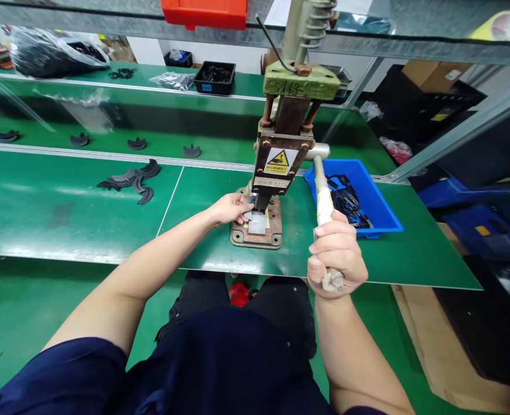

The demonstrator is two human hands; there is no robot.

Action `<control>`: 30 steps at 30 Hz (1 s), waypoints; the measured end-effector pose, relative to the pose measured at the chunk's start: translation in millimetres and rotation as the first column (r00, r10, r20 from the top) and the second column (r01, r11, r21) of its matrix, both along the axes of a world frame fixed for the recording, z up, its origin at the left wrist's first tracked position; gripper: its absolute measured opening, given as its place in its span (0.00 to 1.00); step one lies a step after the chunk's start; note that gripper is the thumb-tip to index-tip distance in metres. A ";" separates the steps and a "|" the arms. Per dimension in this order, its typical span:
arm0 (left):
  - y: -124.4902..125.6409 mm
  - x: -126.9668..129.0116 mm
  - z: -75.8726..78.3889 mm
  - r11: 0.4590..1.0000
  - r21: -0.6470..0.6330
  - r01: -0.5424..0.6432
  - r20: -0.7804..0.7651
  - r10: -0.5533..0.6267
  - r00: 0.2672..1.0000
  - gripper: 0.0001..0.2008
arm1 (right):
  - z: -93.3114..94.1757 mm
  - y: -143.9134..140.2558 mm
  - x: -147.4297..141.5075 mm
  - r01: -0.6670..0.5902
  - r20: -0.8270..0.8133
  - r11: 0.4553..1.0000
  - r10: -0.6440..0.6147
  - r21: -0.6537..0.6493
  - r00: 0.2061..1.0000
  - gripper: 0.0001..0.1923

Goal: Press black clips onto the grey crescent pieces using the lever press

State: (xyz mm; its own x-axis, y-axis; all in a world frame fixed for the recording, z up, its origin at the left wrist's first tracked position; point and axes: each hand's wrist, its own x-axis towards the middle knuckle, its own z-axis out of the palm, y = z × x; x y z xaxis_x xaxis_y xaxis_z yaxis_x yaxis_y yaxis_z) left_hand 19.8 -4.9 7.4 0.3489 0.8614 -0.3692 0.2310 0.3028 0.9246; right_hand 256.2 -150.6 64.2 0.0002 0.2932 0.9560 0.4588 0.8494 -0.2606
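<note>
A manual press with a yellow warning sticker stands on the green bench. My right hand is closed around the cloth-wrapped press lever, pulled down toward me. My left hand rests at the left side of the press base, fingers on a small grey part under the ram. A flat metal plate lies on the base just in front of the ram.
A blue bin with small dark parts sits right of the press. Several black curved pieces lie on the bench at left, more on the belt behind. A black tray and bagged parts sit on the rear shelf.
</note>
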 end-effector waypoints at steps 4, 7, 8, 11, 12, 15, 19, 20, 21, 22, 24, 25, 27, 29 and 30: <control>8.0 4.2 0.1 0.999 -0.006 0.050 -0.056 -0.050 0.997 0.17 | 2.2 -1.5 -0.1 0.001 0.021 1.000 -0.001 -0.023 1.000 0.14; 16.1 3.7 2.2 0.994 -0.035 0.100 -0.078 -0.102 0.992 0.17 | 1.4 -1.9 -1.7 0.004 -0.012 1.000 -0.005 -0.019 1.000 0.12; 19.0 3.6 3.6 0.991 -0.050 0.124 -0.092 -0.128 0.987 0.18 | 0.8 -1.9 -2.3 0.007 -0.022 1.000 -0.008 -0.019 1.000 0.12; 26.0 5.3 8.8 0.981 -0.094 0.171 -0.155 -0.184 0.971 0.18 | -0.9 -2.1 -3.5 0.014 -0.028 1.000 -0.015 -0.025 0.999 0.11; 27.2 6.4 10.4 0.979 -0.111 0.173 -0.175 -0.190 0.966 0.18 | -1.3 -2.2 -3.7 0.020 -0.030 1.000 -0.021 -0.024 0.999 0.11; 25.9 10.2 13.7 0.975 -0.158 0.155 -0.207 -0.186 0.960 0.19 | -1.8 -2.3 -3.7 0.056 -0.026 0.998 -0.056 -0.023 0.998 0.13; 18.7 12.7 12.3 0.976 -0.192 0.102 -0.203 -0.141 0.969 0.18 | -0.9 -1.3 -1.9 0.026 -0.011 0.999 -0.026 -0.023 1.000 0.12; 16.9 12.7 11.2 0.977 -0.193 0.094 -0.198 -0.133 0.971 0.18 | -0.5 -1.0 -1.3 0.010 -0.008 1.000 -0.010 -0.019 1.000 0.11; 15.0 12.4 9.9 0.977 -0.193 0.087 -0.193 -0.125 0.973 0.18 | -0.1 -0.8 -0.5 -0.002 -0.003 1.000 0.002 -0.015 1.000 0.11; 12.9 11.6 8.6 0.979 -0.190 0.076 -0.186 -0.112 0.976 0.17 | 0.3 -0.7 0.2 -0.006 -0.003 1.000 0.006 -0.012 1.000 0.11; 7.7 8.9 6.5 0.984 -0.177 0.034 -0.157 -0.062 0.986 0.17 | 1.0 -0.7 1.5 -0.005 0.003 1.000 0.005 -0.012 1.000 0.11; 4.3 6.8 6.0 0.985 -0.171 0.007 -0.130 -0.030 0.991 0.18 | 1.2 -0.8 2.0 -0.003 0.011 1.000 0.004 -0.016 1.000 0.11; -3.9 1.9 6.3 0.986 -0.165 -0.027 -0.046 0.020 0.999 0.19 | 1.7 -1.2 2.3 0.001 0.031 1.000 0.000 -0.026 1.000 0.11; -14.0 -3.0 8.1 0.987 -0.160 -0.028 0.045 0.035 0.998 0.19 | 2.1 -1.7 1.7 0.011 0.031 0.999 -0.010 -0.033 0.999 0.10; -19.6 -5.2 9.2 0.989 -0.148 -0.014 0.093 0.027 0.995 0.19 | 2.4 -1.9 1.1 0.020 0.018 0.999 -0.019 -0.032 1.000 0.10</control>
State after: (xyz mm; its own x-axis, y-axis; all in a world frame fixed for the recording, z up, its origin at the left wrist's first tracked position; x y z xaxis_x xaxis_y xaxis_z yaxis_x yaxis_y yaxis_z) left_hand 14.7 -24.5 16.6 0.3711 0.8076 -0.4584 0.1370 0.4407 0.8872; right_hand 257.3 -152.5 66.5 -0.0110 0.3242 0.9459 0.4800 0.8316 -0.2795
